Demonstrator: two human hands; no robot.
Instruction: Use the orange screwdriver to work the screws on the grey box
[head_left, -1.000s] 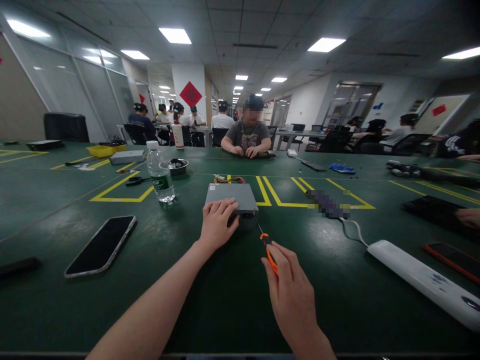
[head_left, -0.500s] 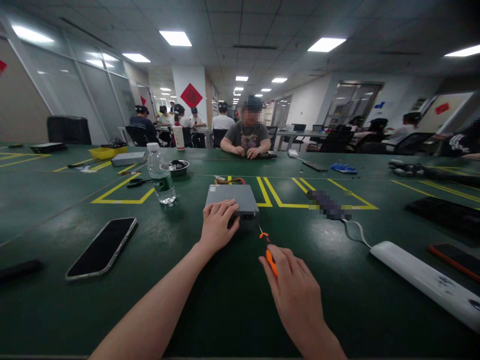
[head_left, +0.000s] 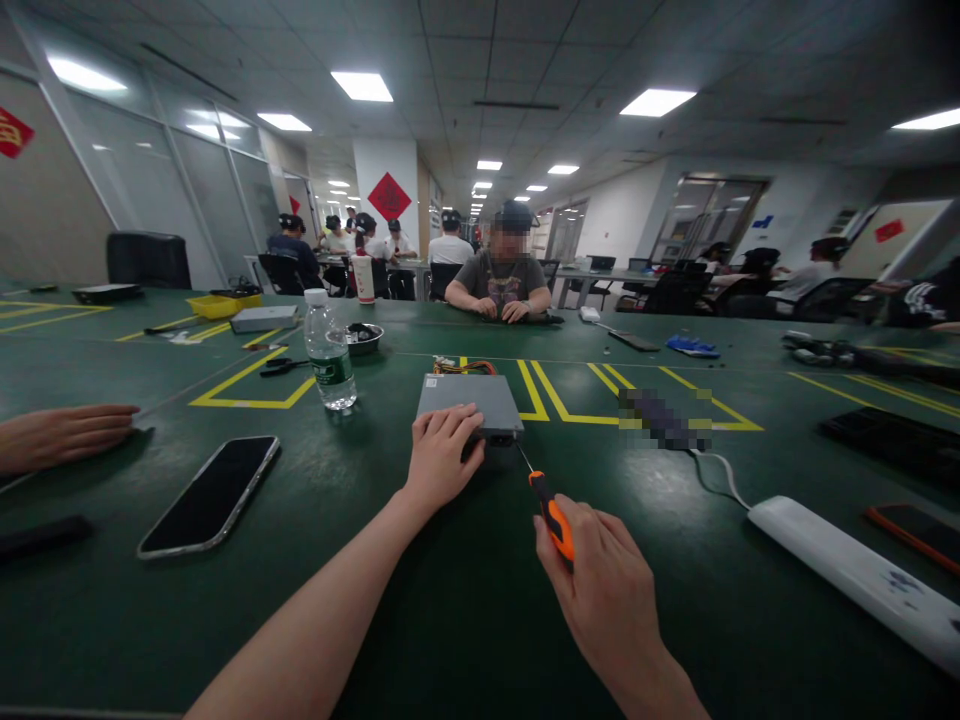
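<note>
A grey metal computer power supply (head_left: pixel 474 398) lies flat on the green table, its coloured wires (head_left: pixel 465 367) bunched at the far side. My left hand (head_left: pixel 447 450) grips its near left part, fingers over the top and thumb against the front face, close to the socket. In my right hand (head_left: pixel 606 572) is an orange and black screwdriver (head_left: pixel 556 522), held by the handle. Its thin shaft points up and left to the front right corner of the power supply. The tip appears to meet the case there; any screw is too small to make out.
A water bottle (head_left: pixel 330 362) stands left of the power supply, near a metal bowl (head_left: pixel 363 338). A phone (head_left: pixel 211 497) lies at left, a white power strip (head_left: pixel 855 575) at right. Another person's hand (head_left: pixel 71 436) rests at the left edge; a person (head_left: pixel 501 275) sits opposite.
The screwdriver handle has turned in my right hand, and more of it shows. Another person's hand has come in at the left edge. The view has shifted slightly; my left hand keeps its hold.
</note>
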